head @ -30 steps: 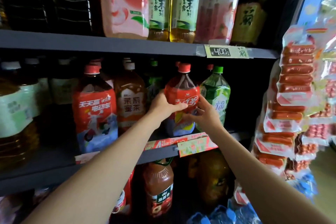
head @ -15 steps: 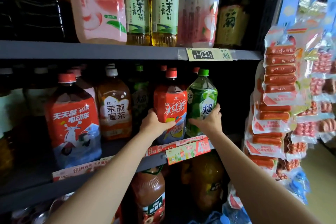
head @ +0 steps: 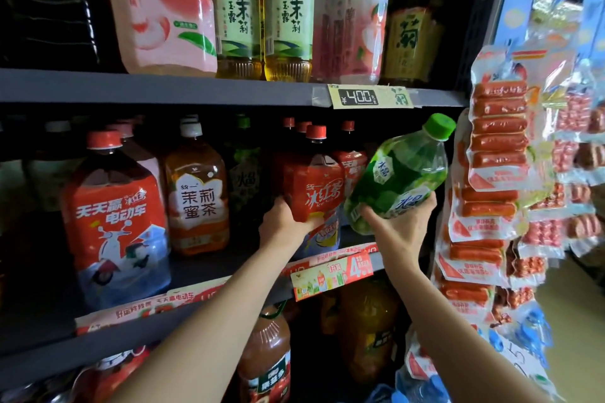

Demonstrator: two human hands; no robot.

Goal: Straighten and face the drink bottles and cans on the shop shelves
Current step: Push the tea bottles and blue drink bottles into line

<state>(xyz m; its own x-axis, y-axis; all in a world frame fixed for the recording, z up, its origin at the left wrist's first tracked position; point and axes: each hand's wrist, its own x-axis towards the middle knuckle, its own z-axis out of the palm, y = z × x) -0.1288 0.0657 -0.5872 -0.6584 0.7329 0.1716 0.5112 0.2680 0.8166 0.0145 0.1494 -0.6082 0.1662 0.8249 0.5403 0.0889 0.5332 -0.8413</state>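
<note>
— Standing at grey metal shelves (head: 163, 88) in a dim shop, paper price strips (head: 330, 275) along the edges. Hanging at right, glossy packs of sausages (head: 497, 141).

— And the hands?

— Left hand (head: 283, 222) gripping the lower side of a red tea bottle (head: 314, 186), upright on the middle shelf. Right hand (head: 402, 222) cupping and grasping a green bottle (head: 402, 173), lifted off the shelf, tilting right, cap (head: 438, 126) outward.

— Materials?

— Clear ribbed plastic, shiny wrap labels, round screw caps. Squarish amber tea bottle (head: 196, 196) sitting beside.
</note>
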